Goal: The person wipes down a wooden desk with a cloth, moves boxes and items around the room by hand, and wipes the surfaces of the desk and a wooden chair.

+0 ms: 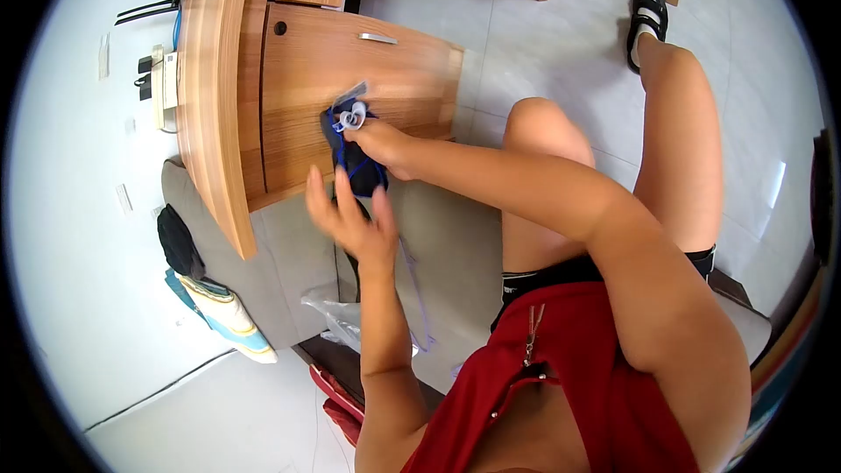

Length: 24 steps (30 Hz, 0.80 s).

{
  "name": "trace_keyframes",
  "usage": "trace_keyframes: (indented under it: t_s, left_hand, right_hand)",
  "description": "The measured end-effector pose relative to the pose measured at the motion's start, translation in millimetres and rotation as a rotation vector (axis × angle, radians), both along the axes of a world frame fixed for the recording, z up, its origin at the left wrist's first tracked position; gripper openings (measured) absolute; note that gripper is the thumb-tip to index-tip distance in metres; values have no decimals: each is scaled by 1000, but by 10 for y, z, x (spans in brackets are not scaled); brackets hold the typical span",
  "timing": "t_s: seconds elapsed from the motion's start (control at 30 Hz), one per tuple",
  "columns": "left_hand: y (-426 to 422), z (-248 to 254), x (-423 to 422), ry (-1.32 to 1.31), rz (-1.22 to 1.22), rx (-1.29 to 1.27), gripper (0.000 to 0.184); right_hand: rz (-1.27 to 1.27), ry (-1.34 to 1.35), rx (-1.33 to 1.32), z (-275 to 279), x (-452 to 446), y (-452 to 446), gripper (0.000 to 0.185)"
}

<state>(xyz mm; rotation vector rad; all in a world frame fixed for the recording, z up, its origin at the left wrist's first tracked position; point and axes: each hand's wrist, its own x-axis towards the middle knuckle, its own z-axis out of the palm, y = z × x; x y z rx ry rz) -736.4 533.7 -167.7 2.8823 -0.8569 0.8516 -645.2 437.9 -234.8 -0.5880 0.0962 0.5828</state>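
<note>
My right hand [382,142] is closed on a dark, soft-looking thing with blue trim [357,168]; its exact kind is hard to make out. At its upper end, beside my right fingers, there is a whitish looped piece [352,114] and a clear strip [350,94]. Just below the dark thing, my left hand [352,226] has its fingers spread and slightly blurred. Those fingers reach toward its lower end, and I cannot tell whether they touch it. Behind both hands stands a wooden cabinet door [302,114] with a metal handle.
A wooden desktop [208,79] runs along the wall at left. A grey-brown sofa [464,263] lies beneath my arms, with a clear plastic bag [340,315] on it. A black cloth [179,241] and a folded towel [229,320] rest by the wall. Pale floor tiles [578,26] lie beyond.
</note>
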Motion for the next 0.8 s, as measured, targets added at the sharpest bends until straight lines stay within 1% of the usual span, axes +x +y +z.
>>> trace_keyframes:
  t_s: [0.03,0.07,0.1,0.13,0.17,0.2,0.23,0.27,0.3,0.37,0.43,0.5,0.53,0.57,0.63,0.73,0.8]
  left_hand:
    - [-36,-163,128,74,33,-78,62]
    - [30,-321,265,127,34,-186,64]
    - [4,-341,337,161,8,-255,63]
    - [-14,-337,393,196,-19,-319,62]
    - [-35,-323,453,232,-46,-381,61]
    - [-86,-286,512,176,-23,-368,52]
    - [-166,-212,556,165,-33,-442,43]
    - [-202,-147,617,119,-53,-372,41]
    - [-232,-69,703,75,-76,-303,39]
    - [-339,184,913,-162,-163,-48,47]
    - [-279,342,1212,-293,-113,156,42]
    - [-137,350,1537,-410,50,446,44]
    - [-33,284,1664,-393,155,570,49]
    - [99,141,1795,-329,270,642,53]
    - [161,-151,1877,-382,242,663,53]
    - [253,-670,1953,-79,183,773,54]
    - [220,-1148,1894,108,95,940,54]
  right_hand:
    - [31,30,92,49,-63,-46,35]
    - [62,57,185,141,-147,-128,33]
    - [92,82,281,185,-196,-190,31]
    - [108,-25,300,149,-186,-238,32]
    - [131,-77,337,138,-130,-323,32]
    - [153,-128,373,142,-54,-443,32]
    - [176,-176,408,194,-18,-586,32]
    - [235,-296,364,237,-10,-738,34]
    - [240,-402,256,182,100,-722,38]
    - [272,-634,-227,542,149,-1245,45]
    - [110,-732,-545,587,168,-1648,50]
    - [61,-703,-803,532,240,-2040,54]
    - [40,-599,-749,508,196,-2254,54]
    - [17,-493,-695,430,159,-2446,54]
    - [-89,-462,-763,94,175,-2688,53]
    - [-109,-145,-761,-240,134,-2922,51]
    - [-166,-329,-819,-214,160,-2989,46]
